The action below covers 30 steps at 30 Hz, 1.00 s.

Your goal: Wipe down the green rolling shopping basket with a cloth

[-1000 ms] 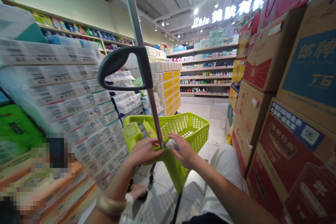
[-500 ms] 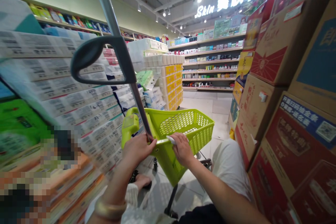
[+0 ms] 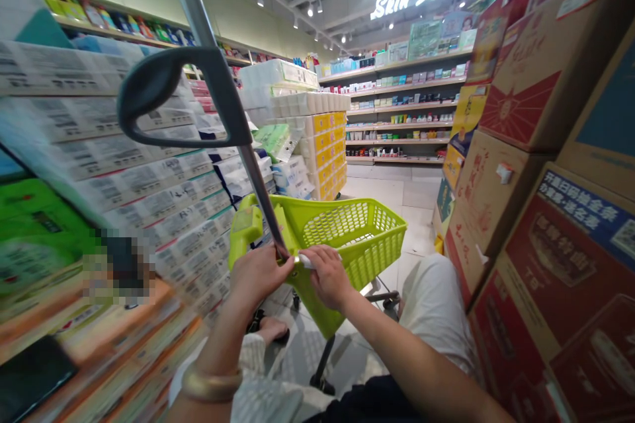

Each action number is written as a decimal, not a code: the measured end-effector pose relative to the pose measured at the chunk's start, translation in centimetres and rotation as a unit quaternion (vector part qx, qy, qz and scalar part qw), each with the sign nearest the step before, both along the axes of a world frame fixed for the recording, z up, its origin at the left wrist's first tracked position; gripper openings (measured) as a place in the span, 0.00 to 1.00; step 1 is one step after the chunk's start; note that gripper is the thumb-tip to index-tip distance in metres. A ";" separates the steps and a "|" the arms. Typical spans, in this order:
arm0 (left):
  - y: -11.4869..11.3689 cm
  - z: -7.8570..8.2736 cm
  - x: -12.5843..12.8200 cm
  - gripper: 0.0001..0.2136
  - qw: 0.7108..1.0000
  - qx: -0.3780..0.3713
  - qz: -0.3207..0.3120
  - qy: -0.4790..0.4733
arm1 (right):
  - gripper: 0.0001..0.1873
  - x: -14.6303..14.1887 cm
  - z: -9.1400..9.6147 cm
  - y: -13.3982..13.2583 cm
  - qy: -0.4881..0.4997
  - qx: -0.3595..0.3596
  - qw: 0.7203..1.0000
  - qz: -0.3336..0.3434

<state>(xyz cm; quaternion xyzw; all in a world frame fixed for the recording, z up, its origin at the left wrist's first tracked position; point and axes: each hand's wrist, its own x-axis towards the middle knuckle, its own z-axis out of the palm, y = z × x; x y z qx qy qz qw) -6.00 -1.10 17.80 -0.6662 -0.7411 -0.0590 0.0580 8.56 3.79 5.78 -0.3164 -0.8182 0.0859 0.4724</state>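
A lime green shopping basket cart stands in the aisle in front of me. Its grey metal pole rises toward the camera and carries a dark loop handle. My left hand is closed round the base of the pole at the basket's near rim. My right hand is closed on a small white cloth or wipe and presses it against the rim beside the pole. A gold bangle sits on my left wrist.
Stacks of packaged tissue rolls line the left side. Stacked cardboard cartons wall the right. Ahead lie a tiled floor and product shelves. My foot in a sandal rests by the cart wheels.
The view has shifted and the cart handle now appears further left. My right hand has slid the white cloth along the rim toward the pole base. My left hand has stayed at the pole.
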 end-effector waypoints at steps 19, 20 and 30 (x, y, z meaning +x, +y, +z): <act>0.1 -0.1 -0.4 0.19 1.000 0.004 0.004 0.005 | 0.22 1.7 -1.3 1.2 0.002 -0.036 0.998 -0.046; 0.1 -0.1 -0.4 0.19 1.000 0.004 0.005 0.004 | 0.21 2.2 -1.7 1.5 0.008 -0.044 0.997 -0.067; 0.3 -0.3 -0.5 0.19 1.000 0.013 0.008 0.013 | 0.22 -2.5 1.4 -1.3 0.021 -0.020 1.000 -0.003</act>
